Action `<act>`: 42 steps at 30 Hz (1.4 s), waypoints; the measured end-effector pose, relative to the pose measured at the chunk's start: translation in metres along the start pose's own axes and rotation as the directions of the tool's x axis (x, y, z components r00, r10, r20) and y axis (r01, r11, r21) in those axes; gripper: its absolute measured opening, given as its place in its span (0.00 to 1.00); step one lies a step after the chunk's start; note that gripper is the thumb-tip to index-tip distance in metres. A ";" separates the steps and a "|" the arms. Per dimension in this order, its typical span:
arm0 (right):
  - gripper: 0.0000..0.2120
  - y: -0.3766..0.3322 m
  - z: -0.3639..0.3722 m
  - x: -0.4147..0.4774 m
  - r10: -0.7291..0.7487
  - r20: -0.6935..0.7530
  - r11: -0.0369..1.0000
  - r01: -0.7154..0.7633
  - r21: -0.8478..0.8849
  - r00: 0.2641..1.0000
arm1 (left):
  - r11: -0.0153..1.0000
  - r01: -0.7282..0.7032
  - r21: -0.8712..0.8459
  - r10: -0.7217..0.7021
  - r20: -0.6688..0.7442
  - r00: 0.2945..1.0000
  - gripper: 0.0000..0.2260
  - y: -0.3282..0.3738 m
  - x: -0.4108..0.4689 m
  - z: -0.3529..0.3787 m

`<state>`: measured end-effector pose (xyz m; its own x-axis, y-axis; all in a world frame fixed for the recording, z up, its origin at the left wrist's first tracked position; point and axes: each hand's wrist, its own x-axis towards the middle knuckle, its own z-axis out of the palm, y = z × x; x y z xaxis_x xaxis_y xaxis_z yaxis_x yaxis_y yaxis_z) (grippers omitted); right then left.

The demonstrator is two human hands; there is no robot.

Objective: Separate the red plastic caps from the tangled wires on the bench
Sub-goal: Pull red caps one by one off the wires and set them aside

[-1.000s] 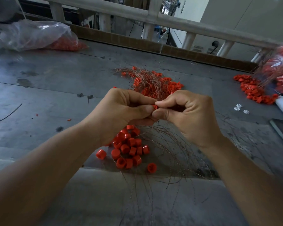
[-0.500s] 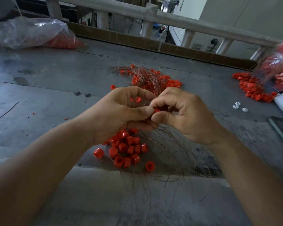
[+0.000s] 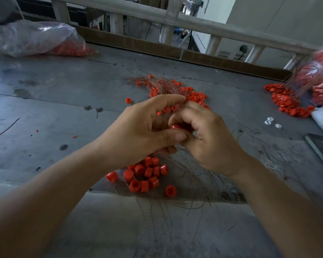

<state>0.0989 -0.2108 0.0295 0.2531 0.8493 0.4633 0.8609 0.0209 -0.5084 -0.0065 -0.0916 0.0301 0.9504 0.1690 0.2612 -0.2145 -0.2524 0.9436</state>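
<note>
This looks like a small workshop. A scuffed grey bench (image 3: 45, 101) fills the frame, with a bag (image 3: 35, 38) of red caps (image 3: 285, 99) at upper left, loose heaps of caps and wires (image 3: 194, 183), and a rail (image 3: 194, 23) across the top.

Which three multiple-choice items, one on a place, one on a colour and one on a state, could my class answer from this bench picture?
1. Where is the nearest cap pile? A) on the bench, below the left hand B) far right on the bench C) far left on the bench
2. What colour are the small bits at the right? A) red B) white C) blue
3. What state is the single cap in? A) lying on the bench B) pinched between both hands C) dropped in the pile
Key: 1A, it lies just under that hand; 2B, they look pale on grey; 3B, the left hand and right hand both close on it.
</note>
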 end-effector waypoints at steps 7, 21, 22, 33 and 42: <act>0.10 -0.003 -0.002 0.000 0.016 -0.018 0.999 -0.015 0.043 1.000 | 0.999 -0.002 -0.051 0.000 -0.028 1.000 0.26 0.003 -0.001 0.002; 0.17 -0.004 -0.005 0.002 0.182 -0.009 0.936 -0.170 0.308 0.983 | 0.943 0.070 -0.325 -0.092 -0.054 0.994 0.18 0.001 0.005 -0.015; 0.15 -0.005 -0.005 0.002 0.179 -0.008 0.929 -0.166 0.331 0.984 | 0.930 0.067 -0.361 -0.094 -0.057 0.994 0.18 0.001 0.005 -0.017; 0.09 0.000 -0.010 0.003 0.092 -0.087 0.989 -0.080 0.128 0.992 | 0.868 0.021 -0.495 -0.057 -0.057 0.997 0.15 0.001 0.007 -0.024; 0.02 0.004 -0.017 0.004 0.165 -0.041 0.986 -0.166 -0.021 0.985 | 0.990 0.140 0.010 -0.133 -0.247 0.960 0.06 0.004 0.004 -0.042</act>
<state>0.1107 -0.2164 0.0416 0.4098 0.8188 0.4021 0.8157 -0.1316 -0.5633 -0.0129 -0.0522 0.0432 0.8852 0.4308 0.1755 -0.0773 -0.2357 0.9688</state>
